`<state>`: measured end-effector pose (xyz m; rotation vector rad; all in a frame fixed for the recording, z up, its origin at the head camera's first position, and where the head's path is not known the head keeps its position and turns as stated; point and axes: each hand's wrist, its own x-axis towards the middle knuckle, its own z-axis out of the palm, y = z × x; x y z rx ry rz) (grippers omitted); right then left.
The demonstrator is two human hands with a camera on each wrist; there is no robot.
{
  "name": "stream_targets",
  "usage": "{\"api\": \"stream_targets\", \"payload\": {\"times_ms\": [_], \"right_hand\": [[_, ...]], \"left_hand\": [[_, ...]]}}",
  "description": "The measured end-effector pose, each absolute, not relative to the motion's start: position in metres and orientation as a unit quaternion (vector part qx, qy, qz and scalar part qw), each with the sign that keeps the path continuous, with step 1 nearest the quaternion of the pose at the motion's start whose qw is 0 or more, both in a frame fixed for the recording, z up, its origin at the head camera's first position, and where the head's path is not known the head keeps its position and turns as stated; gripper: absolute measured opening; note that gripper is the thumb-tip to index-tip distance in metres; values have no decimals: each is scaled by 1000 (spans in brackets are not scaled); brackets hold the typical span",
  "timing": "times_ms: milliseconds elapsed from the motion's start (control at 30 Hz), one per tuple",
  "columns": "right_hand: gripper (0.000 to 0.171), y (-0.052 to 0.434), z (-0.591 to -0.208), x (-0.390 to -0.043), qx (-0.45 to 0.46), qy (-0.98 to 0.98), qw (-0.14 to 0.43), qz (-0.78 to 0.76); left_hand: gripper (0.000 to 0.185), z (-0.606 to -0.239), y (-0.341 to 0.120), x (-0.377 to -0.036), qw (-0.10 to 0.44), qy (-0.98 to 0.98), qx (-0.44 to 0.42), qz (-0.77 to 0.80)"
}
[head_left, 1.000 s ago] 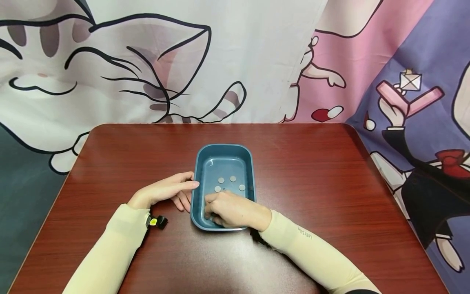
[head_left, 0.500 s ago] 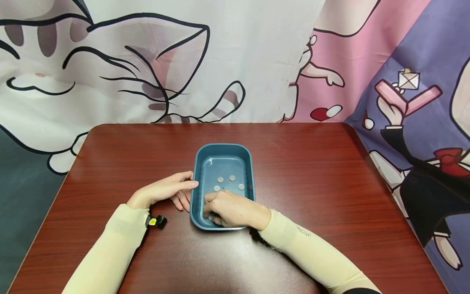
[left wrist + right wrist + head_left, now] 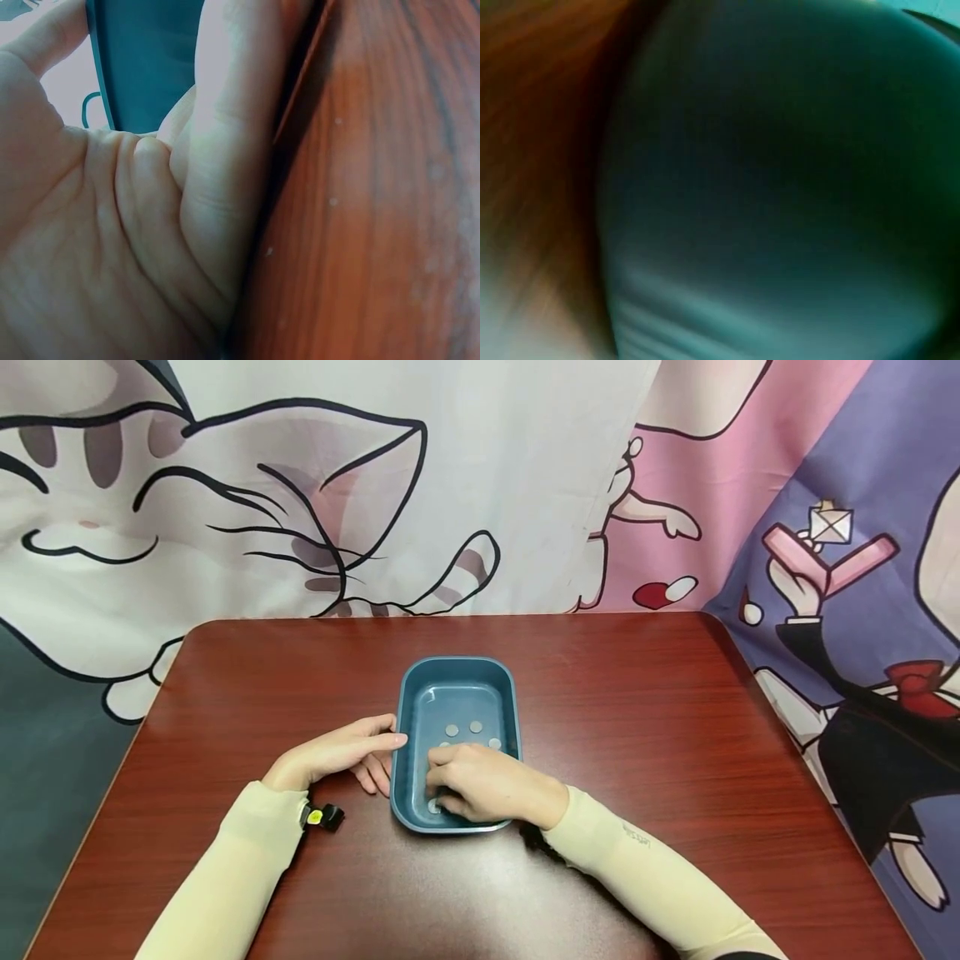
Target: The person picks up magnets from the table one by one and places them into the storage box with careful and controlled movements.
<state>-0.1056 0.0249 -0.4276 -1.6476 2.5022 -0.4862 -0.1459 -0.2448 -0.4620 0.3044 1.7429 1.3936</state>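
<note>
A blue rectangular tray (image 3: 422,693) lies on the table, with several small silver coin-like discs on its bottom. My left hand (image 3: 341,756) holds the tray's left side, the thumb over the rim and the other fingers along the outer wall. In the left wrist view the tray (image 3: 142,67) shows between thumb and fingers. Inside the tray's near half, my right hand (image 3: 480,783) reaches down with bent fingers. One disc (image 3: 434,807) lies close by its thumb. Whether the fingertips pinch anything is hidden. The right wrist view is dark and blurred, mostly the tray's outer wall (image 3: 765,187).
The tray stands on a dark red-brown wooden table (image 3: 615,710). Behind it hangs a curtain (image 3: 525,485) printed with cartoon figures. A small black device (image 3: 326,817) sits at the left wrist.
My right hand has shifted slightly right inside the tray, and a disc near its thumb is now plain to see. The left hand and tray have stayed put. The head view has tilted a little.
</note>
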Motion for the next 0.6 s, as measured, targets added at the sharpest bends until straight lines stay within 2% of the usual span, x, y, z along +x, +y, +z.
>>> {"api": "stream_targets", "payload": {"times_ms": [200, 433, 600], "right_hand": [[4, 40, -421, -110, -544, 824, 5, -160], [7, 67, -415, -119, -529, 823, -67, -195], [11, 91, -412, -127, -499, 834, -93, -216]], "left_hand": [[39, -461, -245, -145, 424, 704, 122, 557], [39, -462, -244, -144, 416, 709, 116, 557], [39, -463, -244, -142, 414, 714, 118, 552]]}}
